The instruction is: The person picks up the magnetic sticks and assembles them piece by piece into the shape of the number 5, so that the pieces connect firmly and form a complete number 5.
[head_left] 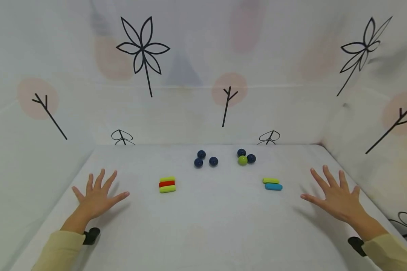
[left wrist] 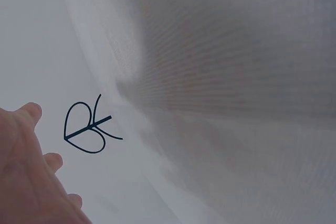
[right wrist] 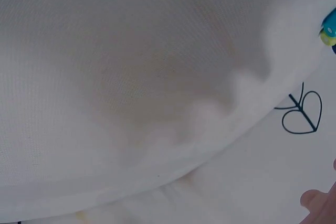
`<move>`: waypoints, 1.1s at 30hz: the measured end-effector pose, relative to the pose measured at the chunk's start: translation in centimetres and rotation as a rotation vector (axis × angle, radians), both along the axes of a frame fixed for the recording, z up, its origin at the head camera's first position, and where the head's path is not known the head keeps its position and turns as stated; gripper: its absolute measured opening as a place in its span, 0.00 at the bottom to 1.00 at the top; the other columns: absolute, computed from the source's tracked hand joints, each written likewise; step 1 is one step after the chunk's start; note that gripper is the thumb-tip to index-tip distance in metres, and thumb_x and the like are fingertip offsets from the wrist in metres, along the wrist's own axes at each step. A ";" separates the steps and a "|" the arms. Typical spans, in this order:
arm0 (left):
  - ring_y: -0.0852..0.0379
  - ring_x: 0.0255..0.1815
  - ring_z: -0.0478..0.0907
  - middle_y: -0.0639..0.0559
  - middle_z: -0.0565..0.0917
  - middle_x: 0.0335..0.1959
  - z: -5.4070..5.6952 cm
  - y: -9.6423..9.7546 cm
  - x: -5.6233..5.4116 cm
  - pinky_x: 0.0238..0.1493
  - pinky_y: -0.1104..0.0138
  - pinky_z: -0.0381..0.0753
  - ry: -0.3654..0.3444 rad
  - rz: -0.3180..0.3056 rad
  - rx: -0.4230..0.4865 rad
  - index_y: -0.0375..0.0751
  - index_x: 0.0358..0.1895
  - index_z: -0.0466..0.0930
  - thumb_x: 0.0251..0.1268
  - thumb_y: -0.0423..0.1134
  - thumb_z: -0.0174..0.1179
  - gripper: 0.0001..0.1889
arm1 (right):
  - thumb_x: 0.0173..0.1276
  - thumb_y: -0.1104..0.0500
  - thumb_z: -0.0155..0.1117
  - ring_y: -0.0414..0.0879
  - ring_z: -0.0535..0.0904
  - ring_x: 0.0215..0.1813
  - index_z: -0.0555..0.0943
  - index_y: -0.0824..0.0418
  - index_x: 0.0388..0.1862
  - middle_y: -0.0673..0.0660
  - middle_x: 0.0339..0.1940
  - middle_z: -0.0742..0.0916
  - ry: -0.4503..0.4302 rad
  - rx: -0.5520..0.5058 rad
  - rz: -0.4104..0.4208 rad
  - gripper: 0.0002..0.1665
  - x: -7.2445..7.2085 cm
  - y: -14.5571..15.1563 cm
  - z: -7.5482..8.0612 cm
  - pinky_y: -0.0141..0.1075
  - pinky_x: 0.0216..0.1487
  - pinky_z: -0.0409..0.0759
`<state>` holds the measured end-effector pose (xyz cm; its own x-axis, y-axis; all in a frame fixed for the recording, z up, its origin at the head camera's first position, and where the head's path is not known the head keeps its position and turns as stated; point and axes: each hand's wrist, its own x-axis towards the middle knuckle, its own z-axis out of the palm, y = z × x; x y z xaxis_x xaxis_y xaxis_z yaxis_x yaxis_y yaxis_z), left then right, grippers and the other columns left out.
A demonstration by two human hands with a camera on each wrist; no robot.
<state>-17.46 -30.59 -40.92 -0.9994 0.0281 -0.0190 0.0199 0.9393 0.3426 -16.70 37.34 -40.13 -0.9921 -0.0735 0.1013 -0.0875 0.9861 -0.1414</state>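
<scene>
On the table [head_left: 210, 226], bright rounded sticks [head_left: 167, 184]

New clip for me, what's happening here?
A person holds both hands spread over a white table, gripping nothing. Nearest the left hand lie two yellow-green sticks with a red stick between them; nearest the right hand, a yellow-green stick and a blue stick. Farther back are five dark blue balls and one green ball.

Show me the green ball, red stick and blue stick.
Green ball [head_left: 242, 160]: head view, middle of its visible side.
Red stick [head_left: 167, 184]: head view, middle of its length.
Blue stick [head_left: 273, 186]: head view, middle of its length.
</scene>
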 end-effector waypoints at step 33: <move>0.26 0.73 0.49 0.26 0.55 0.73 -0.4 3.2 -1.7 0.67 0.32 0.53 0.104 -0.056 0.225 0.30 0.76 0.53 0.66 0.56 0.63 0.46 | 0.70 0.49 0.67 0.79 0.54 0.68 0.56 0.71 0.76 0.80 0.71 0.61 0.097 -0.324 0.158 0.48 -0.9 -2.6 -0.5 0.76 0.59 0.54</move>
